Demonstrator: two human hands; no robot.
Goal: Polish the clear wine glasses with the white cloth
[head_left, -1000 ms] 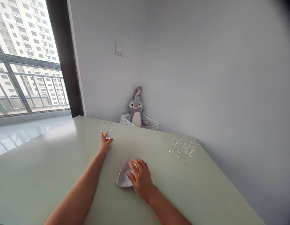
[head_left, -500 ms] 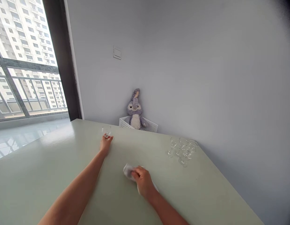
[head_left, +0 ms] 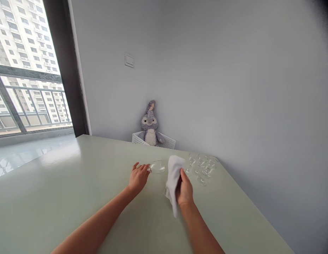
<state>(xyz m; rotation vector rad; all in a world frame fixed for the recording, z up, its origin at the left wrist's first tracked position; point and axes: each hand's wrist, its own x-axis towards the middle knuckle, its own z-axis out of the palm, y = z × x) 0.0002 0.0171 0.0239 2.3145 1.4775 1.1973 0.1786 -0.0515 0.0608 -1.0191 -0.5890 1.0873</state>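
Note:
My left hand grips a clear stemmed glass by its stem or foot end. The glass is tilted onto its side, its bowl turned to the right. In my right hand is a white cloth, raised and hanging down past the fingers. A small gap lies between the cloth and the mouth of the glass. Just beyond the cloth, several clear stemmed glasses stand close together on the table, the nearest ones partly covered by the cloth.
The pale green table fills the lower view. A white perforated basket with a purple plush toy sits past its far edge, by the grey wall. To the left is a window with a balcony railing.
My left hand has moved right and nearer, bringing the glass from upright onto its side. My right hand has lifted the cloth off the table and carried it right and forward.

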